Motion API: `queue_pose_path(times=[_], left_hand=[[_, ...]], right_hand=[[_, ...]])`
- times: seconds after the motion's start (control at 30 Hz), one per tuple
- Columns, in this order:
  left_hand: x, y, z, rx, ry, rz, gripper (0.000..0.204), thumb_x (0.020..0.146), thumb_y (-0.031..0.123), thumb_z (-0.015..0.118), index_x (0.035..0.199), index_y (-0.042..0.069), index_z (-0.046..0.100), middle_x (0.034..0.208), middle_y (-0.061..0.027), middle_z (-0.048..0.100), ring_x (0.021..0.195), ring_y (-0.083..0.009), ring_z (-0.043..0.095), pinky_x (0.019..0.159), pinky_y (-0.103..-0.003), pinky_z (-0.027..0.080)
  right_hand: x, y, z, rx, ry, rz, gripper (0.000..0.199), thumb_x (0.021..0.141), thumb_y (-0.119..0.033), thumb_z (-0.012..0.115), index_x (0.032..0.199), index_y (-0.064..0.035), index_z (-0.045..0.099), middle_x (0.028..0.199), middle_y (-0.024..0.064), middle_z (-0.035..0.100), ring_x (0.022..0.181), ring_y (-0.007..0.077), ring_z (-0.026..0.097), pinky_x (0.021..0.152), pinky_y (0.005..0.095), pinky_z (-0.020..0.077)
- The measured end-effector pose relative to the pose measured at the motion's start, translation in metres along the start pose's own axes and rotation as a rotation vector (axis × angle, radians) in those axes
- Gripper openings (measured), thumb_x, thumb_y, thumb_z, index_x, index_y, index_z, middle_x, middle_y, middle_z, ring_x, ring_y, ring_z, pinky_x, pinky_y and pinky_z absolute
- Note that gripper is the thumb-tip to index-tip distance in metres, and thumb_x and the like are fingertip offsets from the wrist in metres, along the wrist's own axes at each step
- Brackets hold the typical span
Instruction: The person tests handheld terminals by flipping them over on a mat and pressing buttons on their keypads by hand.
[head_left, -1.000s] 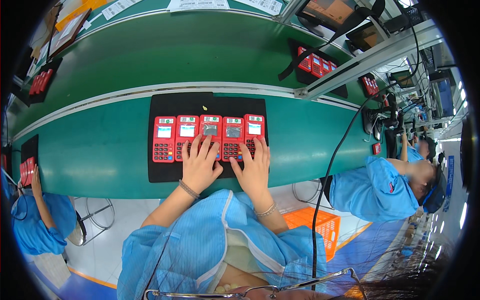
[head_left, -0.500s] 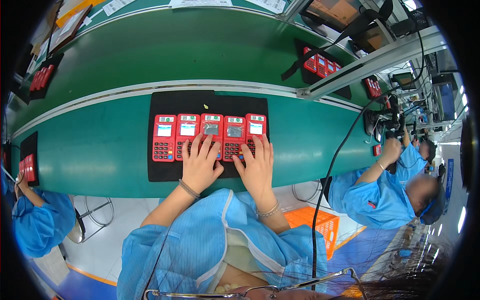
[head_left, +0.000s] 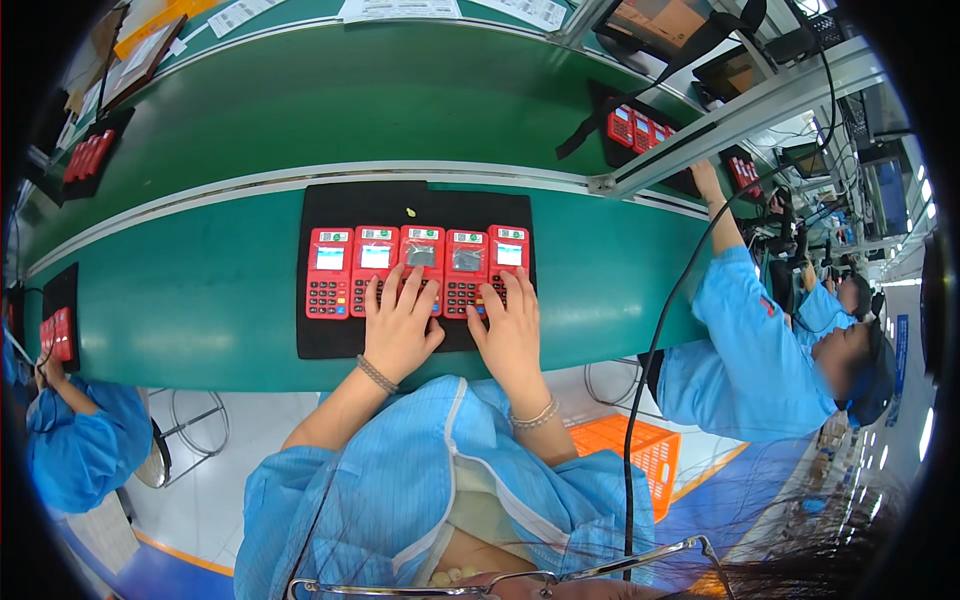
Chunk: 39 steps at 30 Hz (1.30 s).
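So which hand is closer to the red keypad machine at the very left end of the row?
Left. The left hand rests on keypads just beside the leftmost red terminal; the right hand lies further along the row.

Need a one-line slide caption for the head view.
Both hands, left hand and right hand, press keypads in a row of five red handheld terminals on a black mat on a green bench.

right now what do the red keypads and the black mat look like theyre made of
Red keypads: likely hard moulded plastic, smooth and slightly glossy, with dark buttons and small glassy screens. Black mat: thin, flat, matte, no shine; probably rubber or foam.
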<state>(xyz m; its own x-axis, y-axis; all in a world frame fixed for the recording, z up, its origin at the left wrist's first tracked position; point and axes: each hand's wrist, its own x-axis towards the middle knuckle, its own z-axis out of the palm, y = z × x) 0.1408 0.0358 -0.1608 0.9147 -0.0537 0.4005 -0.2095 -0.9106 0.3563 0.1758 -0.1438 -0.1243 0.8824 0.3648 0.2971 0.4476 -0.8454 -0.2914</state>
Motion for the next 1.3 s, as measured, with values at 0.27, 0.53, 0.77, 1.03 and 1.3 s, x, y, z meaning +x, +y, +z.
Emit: queue_pose_path(times=[0.27, 0.53, 0.77, 1.03, 1.3], left_hand=[[-0.035, -0.003, -0.036, 0.020, -0.019, -0.277, 0.080, 0.072, 0.032, 0.077, 0.147, 0.022, 0.051, 0.147, -0.0333, 0.029, 0.141, -0.0543, 0.025, 0.116, -0.063, 0.023], [-0.039, -0.005, -0.034, 0.105, -0.044, -0.317, 0.082, 0.071, 0.044, 0.075, 0.147, 0.023, 0.051, 0.146, -0.0346, 0.033, 0.141, -0.0532, 0.027, 0.117, -0.064, 0.019], [-0.026, -0.021, -0.041, 0.083, -0.115, -0.210, 0.070, 0.069, 0.041, 0.078, 0.131, 0.016, 0.059, 0.137, -0.0307, 0.041, 0.140, -0.0484, 0.030, 0.118, -0.067, 0.017], [-0.040, -0.016, -0.035, 0.078, -0.042, -0.285, 0.073, 0.070, 0.037, 0.079, 0.138, 0.024, 0.057, 0.144, -0.0307, 0.034, 0.143, -0.0493, 0.026, 0.118, -0.066, 0.017], [-0.041, -0.015, -0.027, 0.064, -0.069, -0.299, 0.076, 0.071, 0.037, 0.078, 0.142, 0.023, 0.055, 0.150, -0.0332, 0.029, 0.147, -0.0506, 0.021, 0.118, -0.068, 0.015]], right_hand=[[-0.002, 0.002, 0.003, 0.003, 0.024, 0.033, 0.036, 0.086, -0.017, 0.072, 0.119, -0.0041, 0.065, 0.136, 0.0238, 0.053, 0.139, 0.0449, 0.040, 0.109, 0.0534, 0.0403], [-0.001, 0.000, 0.002, 0.005, 0.013, 0.042, 0.035, 0.087, -0.015, 0.070, 0.120, -0.0051, 0.066, 0.138, 0.0243, 0.051, 0.139, 0.0460, 0.039, 0.111, 0.0538, 0.0381], [-0.003, -0.001, 0.000, -0.011, 0.009, 0.049, 0.035, 0.087, -0.016, 0.070, 0.120, -0.0055, 0.066, 0.138, 0.0245, 0.051, 0.139, 0.0461, 0.040, 0.111, 0.0536, 0.0376], [-0.003, 0.002, 0.004, 0.016, -0.012, 0.058, 0.036, 0.087, -0.015, 0.070, 0.121, -0.0039, 0.066, 0.138, 0.0242, 0.051, 0.139, 0.0460, 0.039, 0.111, 0.0538, 0.0376], [-0.001, 0.001, 0.003, 0.008, 0.005, 0.051, 0.036, 0.086, -0.015, 0.071, 0.120, -0.0040, 0.065, 0.137, 0.0239, 0.052, 0.139, 0.0454, 0.039, 0.111, 0.0543, 0.0381]])
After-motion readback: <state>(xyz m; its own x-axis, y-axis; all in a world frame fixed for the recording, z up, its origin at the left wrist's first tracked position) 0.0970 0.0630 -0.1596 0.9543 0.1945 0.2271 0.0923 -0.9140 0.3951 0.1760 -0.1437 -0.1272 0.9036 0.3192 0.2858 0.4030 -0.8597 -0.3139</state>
